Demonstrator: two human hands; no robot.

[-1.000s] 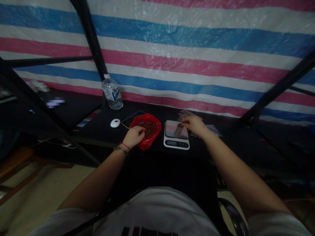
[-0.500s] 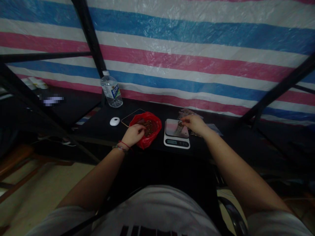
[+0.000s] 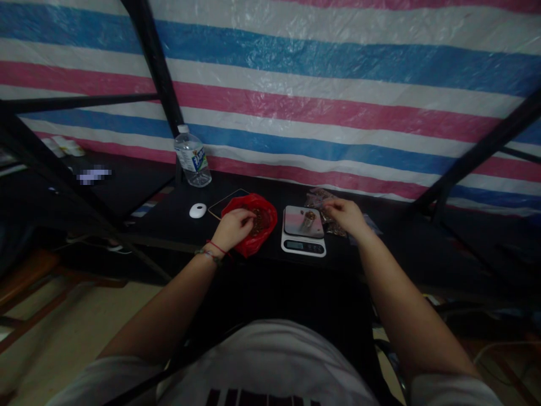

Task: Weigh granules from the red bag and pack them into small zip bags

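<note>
The right hand has left the small brown heap resting alone on the white digital scale; left hand over the red plastic bag, both hands' fingers bunched, grip unclear.

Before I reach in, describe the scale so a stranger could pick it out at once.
In front of the striped sheet stands a black table. Near its front edge, between the red bag and the person's right hand, sits the scale. Unlike the soft, crumpled bag, it is a rigid white slab with a shiny plate and a small dark display panel.
</note>
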